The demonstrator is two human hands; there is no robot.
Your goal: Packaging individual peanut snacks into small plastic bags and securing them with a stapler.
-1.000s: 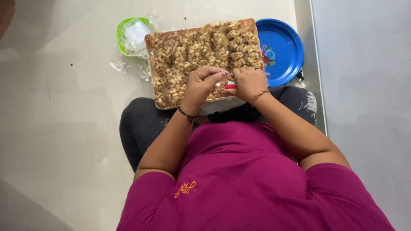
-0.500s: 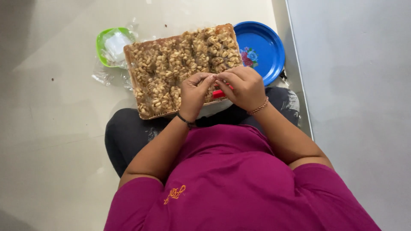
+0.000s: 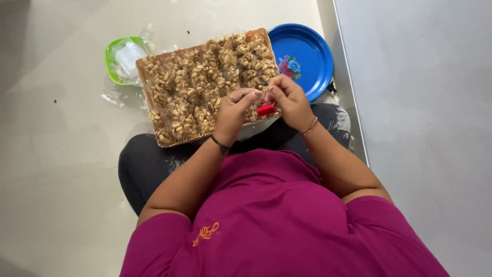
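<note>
Over the rectangular tray of pale nut packets [image 3: 205, 87], near its right edge, the left hand [image 3: 233, 110] and right hand [image 3: 287, 100] together pinch a small red tool [image 3: 266, 109], apparently sealing one packet.

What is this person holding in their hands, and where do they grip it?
The right hand holds a small red tool by its upper end; whether the left hand pinches anything cannot be told.

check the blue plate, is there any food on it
No, the blue plate shows only its painted flower design; the nuts sit packed in the tray beside it.
</note>
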